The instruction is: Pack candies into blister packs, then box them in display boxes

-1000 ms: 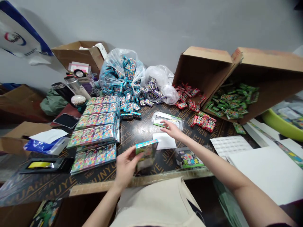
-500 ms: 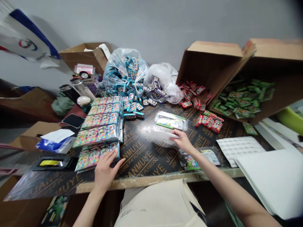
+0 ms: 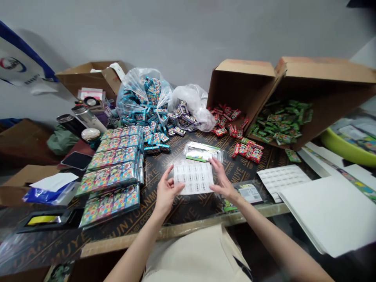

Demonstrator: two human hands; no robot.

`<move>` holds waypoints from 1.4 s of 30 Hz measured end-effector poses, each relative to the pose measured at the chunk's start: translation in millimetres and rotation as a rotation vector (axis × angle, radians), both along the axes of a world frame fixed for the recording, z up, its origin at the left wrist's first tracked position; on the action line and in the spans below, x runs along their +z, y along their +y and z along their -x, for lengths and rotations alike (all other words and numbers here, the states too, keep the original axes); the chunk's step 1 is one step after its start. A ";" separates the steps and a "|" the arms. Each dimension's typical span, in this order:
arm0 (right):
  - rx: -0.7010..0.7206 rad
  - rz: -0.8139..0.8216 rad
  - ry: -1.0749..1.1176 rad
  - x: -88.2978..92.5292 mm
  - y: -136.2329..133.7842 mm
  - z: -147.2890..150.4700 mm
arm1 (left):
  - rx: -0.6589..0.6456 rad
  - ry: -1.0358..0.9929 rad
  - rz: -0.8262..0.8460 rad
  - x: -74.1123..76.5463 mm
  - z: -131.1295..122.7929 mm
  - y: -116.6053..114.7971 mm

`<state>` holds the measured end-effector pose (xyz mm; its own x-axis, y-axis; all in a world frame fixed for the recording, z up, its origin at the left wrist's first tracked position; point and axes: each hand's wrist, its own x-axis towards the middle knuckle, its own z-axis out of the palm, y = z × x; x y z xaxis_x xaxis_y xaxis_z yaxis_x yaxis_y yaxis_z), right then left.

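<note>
A white sticker sheet (image 3: 193, 178) printed with rows of small ovals is held up over the middle of the table. My left hand (image 3: 168, 190) pinches its left edge, thumb in front and fingers behind. At the right edge is my right hand (image 3: 222, 182), its thumb on the lower corner and its fingers along the upper side. Just behind the sheet lies a clear plastic package (image 3: 202, 152) with a green-edged card. Another package (image 3: 242, 196) with a colourful print is partly hidden under my right wrist.
Stacked wrapped packs (image 3: 110, 172) stand at the left. Blue boxes fill a plastic bag (image 3: 143, 92); purple ones spill from a second bag (image 3: 190, 98). Tipped cartons (image 3: 243, 68) hold red and green packs. Another sticker sheet (image 3: 283, 178) and white boards (image 3: 331, 211) lie right.
My left hand has left the stacked packs and moved right to the sheet's left edge. The sheet has come up to face me, between both hands. The view has shifted slightly right.
</note>
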<state>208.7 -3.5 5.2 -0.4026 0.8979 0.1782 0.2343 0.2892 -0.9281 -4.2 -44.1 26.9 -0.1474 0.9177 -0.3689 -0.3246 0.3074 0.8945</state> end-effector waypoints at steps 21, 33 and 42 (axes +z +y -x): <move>-0.007 0.093 0.024 13.0 -18.7 15.4 | -0.007 0.458 -0.088 6.9 1.9 -25.0; -0.065 0.541 0.311 20.1 -51.9 7.3 | -0.144 0.420 -0.152 20.6 -4.0 -48.3; -0.315 0.277 -0.014 28.0 -40.5 -18.9 | -0.149 0.595 -0.160 11.1 -28.8 -14.7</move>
<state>227.7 -44.0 33.2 -0.1010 0.9907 -0.0911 0.2845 -0.0590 -0.9568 24.6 -58.8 38.0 -0.1510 0.9813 -0.1195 0.2783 0.1581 0.9474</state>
